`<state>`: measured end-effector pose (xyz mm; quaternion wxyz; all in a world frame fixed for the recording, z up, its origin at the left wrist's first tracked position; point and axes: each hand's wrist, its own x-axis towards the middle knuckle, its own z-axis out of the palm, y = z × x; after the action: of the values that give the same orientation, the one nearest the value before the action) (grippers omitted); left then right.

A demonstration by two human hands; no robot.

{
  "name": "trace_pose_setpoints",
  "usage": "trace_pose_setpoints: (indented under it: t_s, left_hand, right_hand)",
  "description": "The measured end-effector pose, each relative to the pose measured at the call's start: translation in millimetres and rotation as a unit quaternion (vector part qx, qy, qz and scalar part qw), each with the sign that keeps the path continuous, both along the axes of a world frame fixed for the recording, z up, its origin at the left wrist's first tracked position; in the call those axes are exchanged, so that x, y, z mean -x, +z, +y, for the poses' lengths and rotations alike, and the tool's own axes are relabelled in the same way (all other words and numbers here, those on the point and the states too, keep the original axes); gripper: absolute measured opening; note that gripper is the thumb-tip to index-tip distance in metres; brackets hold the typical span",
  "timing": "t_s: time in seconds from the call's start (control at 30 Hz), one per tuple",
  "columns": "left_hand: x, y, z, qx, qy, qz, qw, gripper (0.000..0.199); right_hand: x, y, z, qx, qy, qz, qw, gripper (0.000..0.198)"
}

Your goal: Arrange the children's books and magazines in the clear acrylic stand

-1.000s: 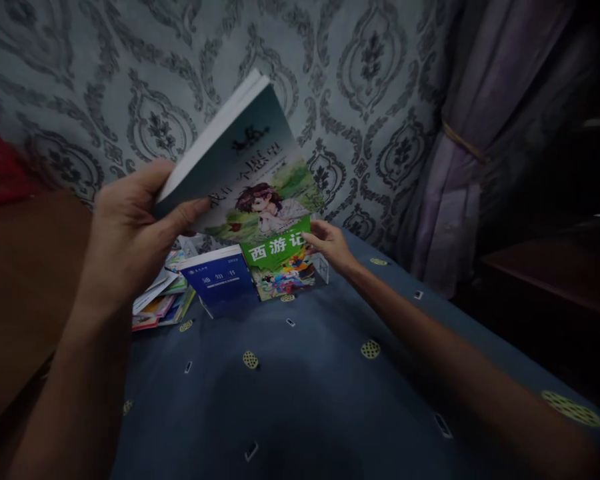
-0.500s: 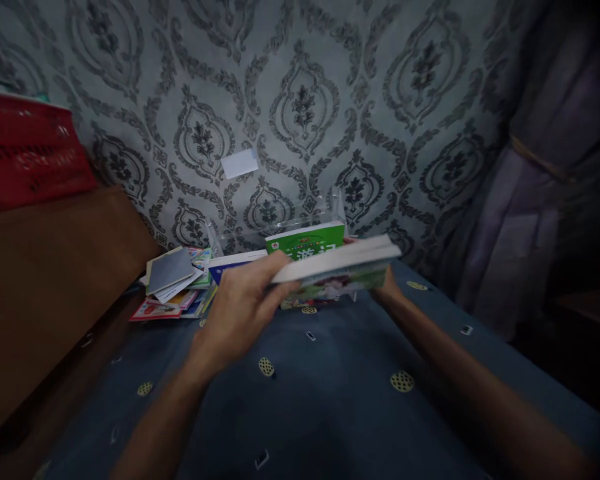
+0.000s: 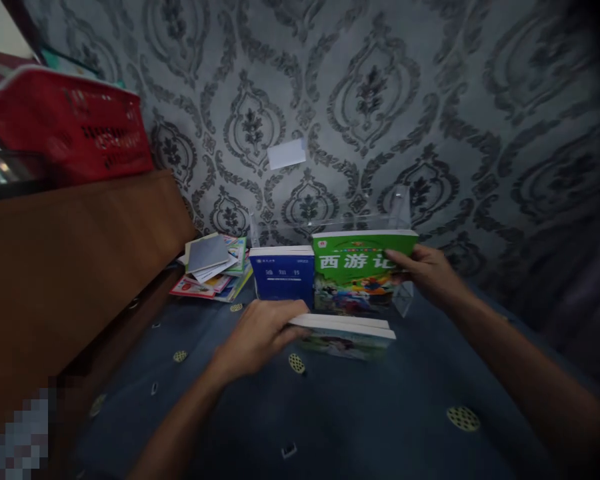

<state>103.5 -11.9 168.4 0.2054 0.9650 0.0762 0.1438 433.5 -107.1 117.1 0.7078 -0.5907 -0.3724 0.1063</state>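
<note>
My left hand (image 3: 260,337) is closed on the left end of two thick books (image 3: 347,340), their white page edges facing up and a blurred picture cover toward me. Behind them a green book (image 3: 360,270) with white Chinese characters stands upright in a clear plastic rack (image 3: 403,207). My right hand (image 3: 430,270) pinches that green book at its upper right edge, thumb on the front cover and the other fingers partly hidden behind. To its left, a blue book (image 3: 284,277) with white print stands in the same rack.
Left of the rack lies an untidy pile of thin books and papers (image 3: 207,267). A brown wooden cabinet (image 3: 105,267) bears a red plastic basket (image 3: 95,133). Patterned wallpaper with a white card (image 3: 287,155) rises behind the dark blue patterned cloth (image 3: 360,420).
My right hand has left the two books and now grips the green book. My left hand has lowered the two books toward me, uncovering the blue and green covers. The view has turned left.
</note>
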Motion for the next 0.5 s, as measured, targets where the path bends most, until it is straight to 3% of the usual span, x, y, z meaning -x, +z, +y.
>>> trace_pose_setpoints:
  t_s: [0.1,0.4,0.5]
  left_hand:
    - [-0.4,1.0,6.9,-0.011,-0.009,-0.003,1.0,0.014]
    - [-27.8,5.1,27.6,-0.071,-0.004,-0.013,0.997,0.012]
    - [-36.1,5.4,35.1,-0.049,0.017,-0.025,0.998,0.013]
  right_hand:
    - [10.3,5.9,-3.1,0.006,0.005,0.057,0.998,0.048]
    - [31.2,41.7,-20.9,-0.089,-0.087,0.047,0.991,0.059]
    - [33.5,47.9,-27.3,-0.132,-0.108,0.038,0.985,0.058]
